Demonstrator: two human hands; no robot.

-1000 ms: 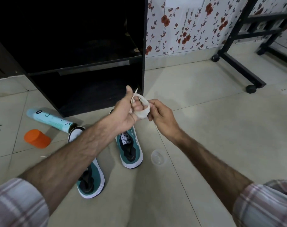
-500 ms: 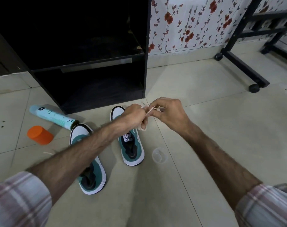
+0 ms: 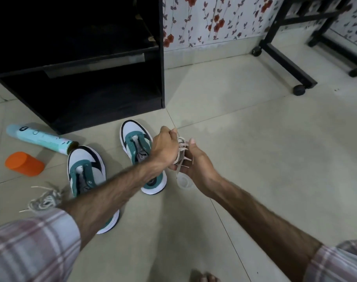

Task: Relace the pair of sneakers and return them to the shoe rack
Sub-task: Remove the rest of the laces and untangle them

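Two white-and-teal sneakers stand unlaced on the tiled floor: the left sneaker point(image 3: 86, 171) nearer me, the right sneaker point(image 3: 136, 143) farther, partly behind my left forearm. My left hand point(image 3: 165, 148) and my right hand point(image 3: 196, 161) meet above the floor right of the far sneaker, both gripping a bundled white shoelace point(image 3: 181, 152). A second loose shoelace point(image 3: 44, 198) lies in a heap at the lower left. The black shoe rack point(image 3: 96, 64) stands open behind the sneakers.
A light blue spray can point(image 3: 39, 140) lies on its side beside an orange cap point(image 3: 24, 163) at the left. A clear plastic lid point(image 3: 182, 182) sits under my right hand. A black wheeled frame point(image 3: 285, 60) stands at the back right. My bare toes point(image 3: 205, 278) show at the bottom.
Both hands have dropped lower and toward the right of the far sneaker, with the lace now bunched between them. The view tilted, showing the second lace on the floor.
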